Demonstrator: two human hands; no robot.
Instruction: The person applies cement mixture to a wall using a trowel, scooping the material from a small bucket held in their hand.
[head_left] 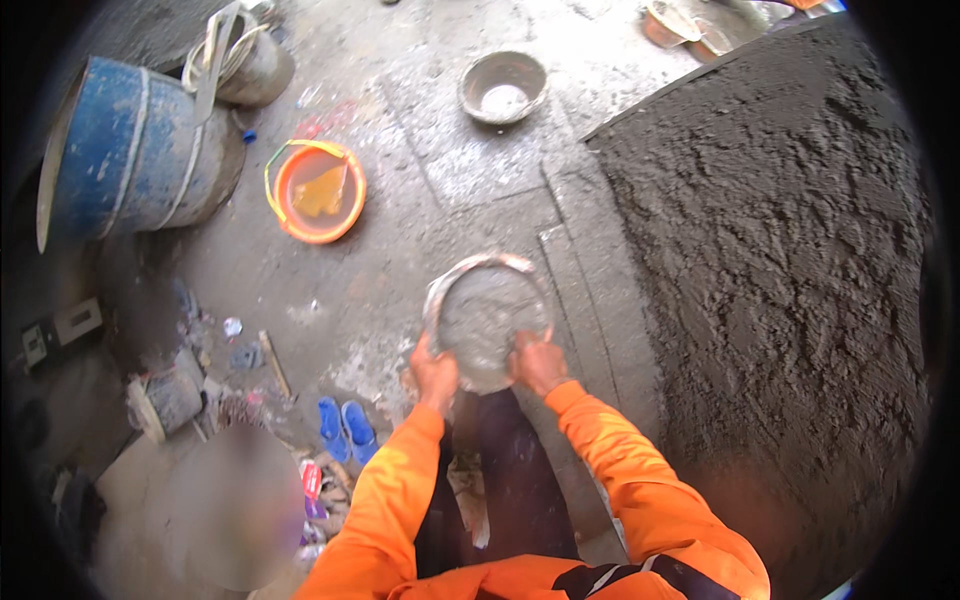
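Base: Where's the basin; how are the hands?

Me: I have the basin [480, 260] just ahead of the dark-trousered legs [515, 470], near mid-view, wet grey mix [485, 312] inside; left hand [434, 372] between 7 and 8 o'clock on it, right hand [538, 362] at 4; both clamped on the rim, apart from each other; I can't see the fingers underneath, nor tell whether the base is lifted.

Base: What could go wrong?

Me: Tipping, I'd say; both grips sit on the near half, so a heavy load could drop the 12 o'clock edge and slop out; uneven pull would roll it; the rim looks smeared, so skin could slip.

Base: Anything around it?

Me: Orange bucket [318, 236] of murky water at 10 o'clock, a knock could spill it; second basin [503, 68] at 12, well apart; rough grey surface [780, 250] at 3, a wide right elbow could scuff it if soft; blue slippers [358, 432] at 8, trip risk for a careless step.
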